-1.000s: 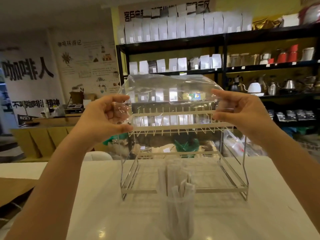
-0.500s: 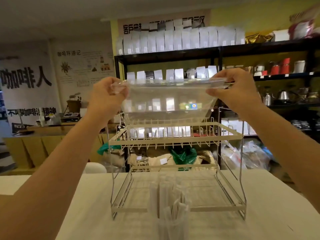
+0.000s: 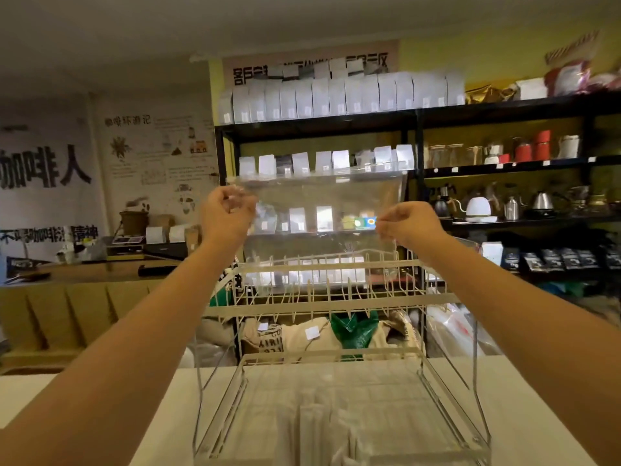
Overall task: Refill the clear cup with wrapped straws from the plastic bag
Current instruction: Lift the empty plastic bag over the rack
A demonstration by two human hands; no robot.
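I hold a clear plastic bag [image 3: 319, 203] stretched out at arm's length, above the top tier of a wire rack. My left hand [image 3: 226, 213] pinches its left edge and my right hand [image 3: 408, 223] pinches its right edge. The bag looks flat and see-through; I can make out no straws inside it. Wrapped straws [image 3: 331, 432] show faintly at the bottom of the view, standing in front of the rack. The clear cup around them is too faint and cut off by the frame edge to make out.
A two-tier cream wire rack [image 3: 336, 301] stands on the white table [image 3: 524, 415] directly under the bag. Behind it are black shelves [image 3: 504, 166] with white pouches, kettles and jars. A wooden counter [image 3: 84, 270] sits at the left.
My view has tilted up, so the straws dropped to the bottom edge. Both hands moved from an open spread hold to a tight pinch, and the bag is pulled flat.
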